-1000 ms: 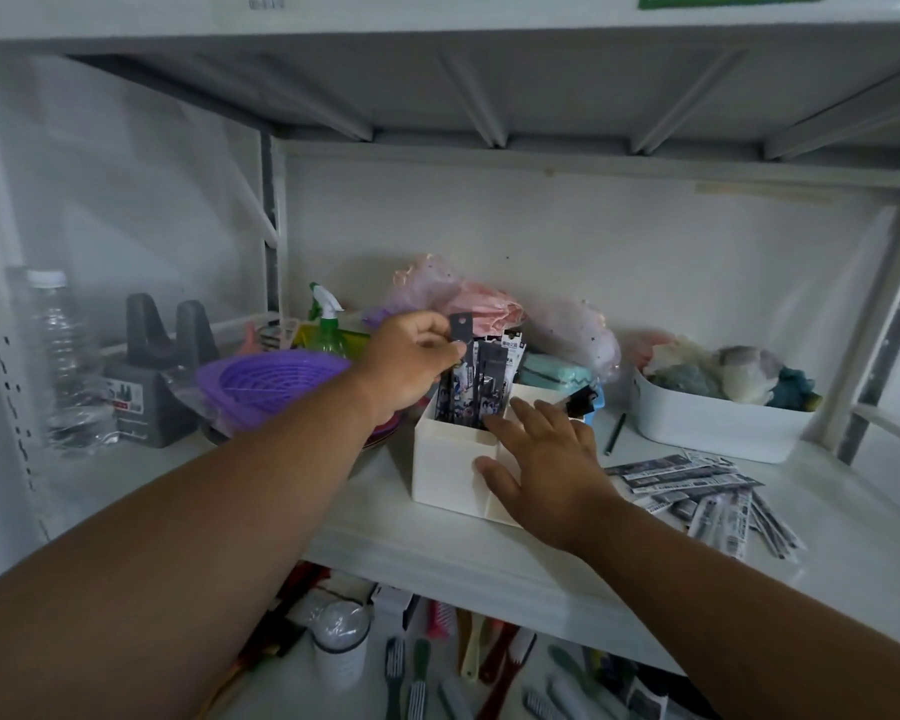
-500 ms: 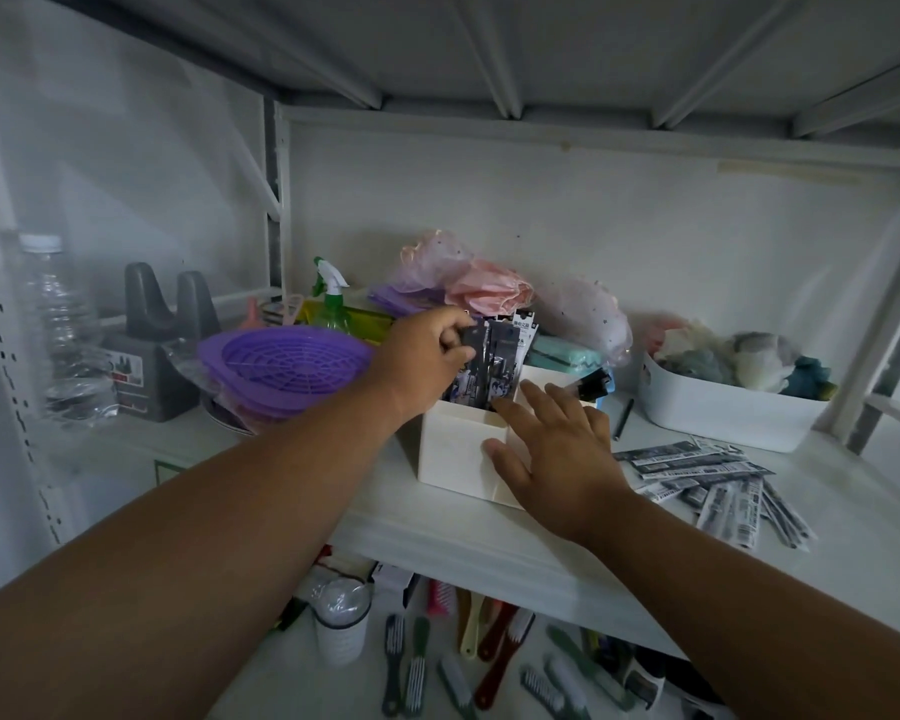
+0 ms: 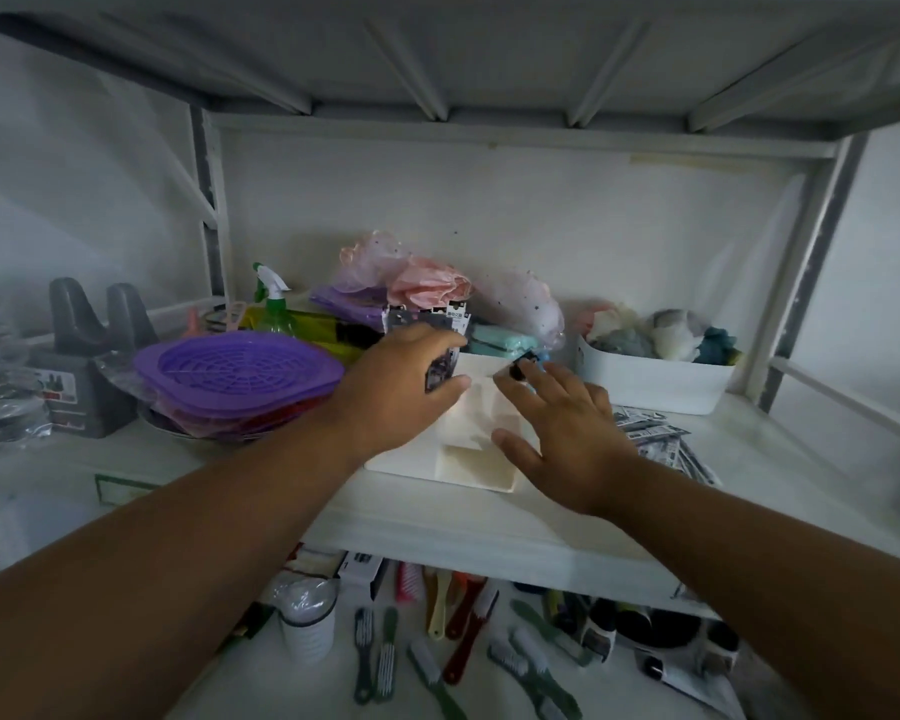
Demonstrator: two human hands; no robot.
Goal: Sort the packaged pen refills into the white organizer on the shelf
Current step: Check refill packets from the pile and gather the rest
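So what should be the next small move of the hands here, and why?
Probably the left hand should let go of the refill packs it is pressing down into the white organizer, and the right hand, lying open on the organizer's front, should reach to the loose packs flat on the shelf just to its right. Several of those are not yet sorted.

I'm looking into what reads as a storeroom or shop stockroom: a white metal rack (image 3: 489,537) with bare braced shelves, loaded with mixed household goods. Left of the organizer (image 3: 476,459) sit stacked purple baskets (image 3: 235,376) and a spray bottle (image 3: 274,304); right of it, a white bin (image 3: 655,387) of soft items. Below it, loose brushes (image 3: 437,646) lie spread out.
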